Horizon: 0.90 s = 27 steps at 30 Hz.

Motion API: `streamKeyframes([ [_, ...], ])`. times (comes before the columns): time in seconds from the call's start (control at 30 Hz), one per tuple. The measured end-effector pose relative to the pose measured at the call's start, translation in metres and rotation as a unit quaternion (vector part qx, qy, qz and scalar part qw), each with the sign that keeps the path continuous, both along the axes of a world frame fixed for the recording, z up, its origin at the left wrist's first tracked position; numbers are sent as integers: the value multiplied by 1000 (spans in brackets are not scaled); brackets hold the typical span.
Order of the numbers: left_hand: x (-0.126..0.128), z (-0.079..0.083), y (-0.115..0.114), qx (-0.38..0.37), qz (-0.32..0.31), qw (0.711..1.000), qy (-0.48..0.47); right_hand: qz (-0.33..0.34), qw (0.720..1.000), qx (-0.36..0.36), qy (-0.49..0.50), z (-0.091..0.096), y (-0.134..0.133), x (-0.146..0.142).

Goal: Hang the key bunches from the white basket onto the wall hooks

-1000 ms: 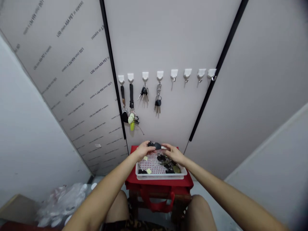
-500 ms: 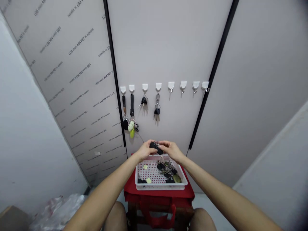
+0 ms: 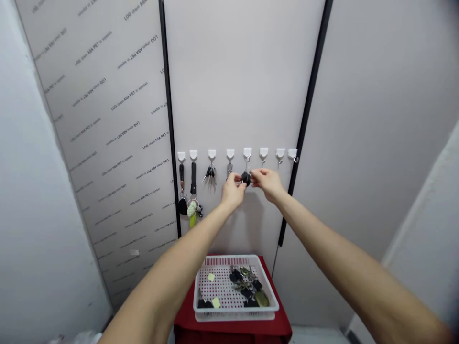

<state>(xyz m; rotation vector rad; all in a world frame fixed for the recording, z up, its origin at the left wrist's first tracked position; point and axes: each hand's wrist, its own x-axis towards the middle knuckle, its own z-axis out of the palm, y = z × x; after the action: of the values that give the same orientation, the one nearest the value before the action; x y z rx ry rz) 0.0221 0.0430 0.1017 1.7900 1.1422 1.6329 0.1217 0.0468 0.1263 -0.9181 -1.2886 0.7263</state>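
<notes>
- Key bunch [image 3: 245, 178], black-headed: sits between both hands, raised in front of a pale wall panel [image 3: 236, 86], just below the fifth hook [image 3: 247, 153] from the left. Too small to make out ring or blades; cannot tell whether touching that hook.
- Left hand [image 3: 234, 192]: grips the bunch from its left side, thumb and fingers closed on it.
- Right hand [image 3: 268, 183]: comes in from the other side, fingers bent together at the bunch's right edge. Cannot tell whether pinching part of it or only touching.
- Hooks: white-backed, eight in a row across the panel, between two black strips [image 3: 167, 95], the last one overlapping the right-hand strip.
- First hook [image 3: 181, 156]: bears a dark strap [image 3: 181, 176] with a black fob [image 3: 182, 206] below.
- Second hook [image 3: 193, 155]: bears a black strap [image 3: 193, 177], with a pale green charm [image 3: 192, 209] and a yellow-green piece [image 3: 192, 221] at the bottom.
- Third hook [image 3: 212, 154]: bears fanned keys [image 3: 210, 175].
- Fourth hook [image 3: 230, 154]: bears a silver clasp [image 3: 230, 169], lower part hidden by the left hand.
- Below: white perforated basket [image 3: 234, 310] on red cloth [image 3: 233, 328]. Holds a heap of keys [image 3: 245, 285] on the right, an olive piece [image 3: 261, 299] near the front right corner, pale yellow squares [image 3: 215, 303] towards the left.
</notes>
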Motion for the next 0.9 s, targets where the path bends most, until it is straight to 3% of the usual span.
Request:
streamKeyframes([
  [0.1,7,19,7,13,27,998,55,-42,999,9,6,24,12,1],
  [0.23,10,29,12,20,43,996,73,-109,994,8,-16,36,23,0],
  [0.4,6,26,12,-34,42,991,126,-119,991,-31,-51,28,33,-2],
  [0.53,0,13,7,-38,24,987,156,-124,990,-36,-59,12,38,0],
  [0.63,-6,-13,1,-31,-9,988,154,-161,984,7,-75,-13,37,5],
  [0.7,-11,-45,-5,-47,-43,986,156,-162,980,17,-113,-43,29,7],
  [0.8,-20,-108,-19,-122,-81,969,202,-69,966,-53,-244,-105,4,7],
  [0.9,-29,-172,-33,-196,-60,941,270,36,896,-135,-422,-168,-24,7],
])
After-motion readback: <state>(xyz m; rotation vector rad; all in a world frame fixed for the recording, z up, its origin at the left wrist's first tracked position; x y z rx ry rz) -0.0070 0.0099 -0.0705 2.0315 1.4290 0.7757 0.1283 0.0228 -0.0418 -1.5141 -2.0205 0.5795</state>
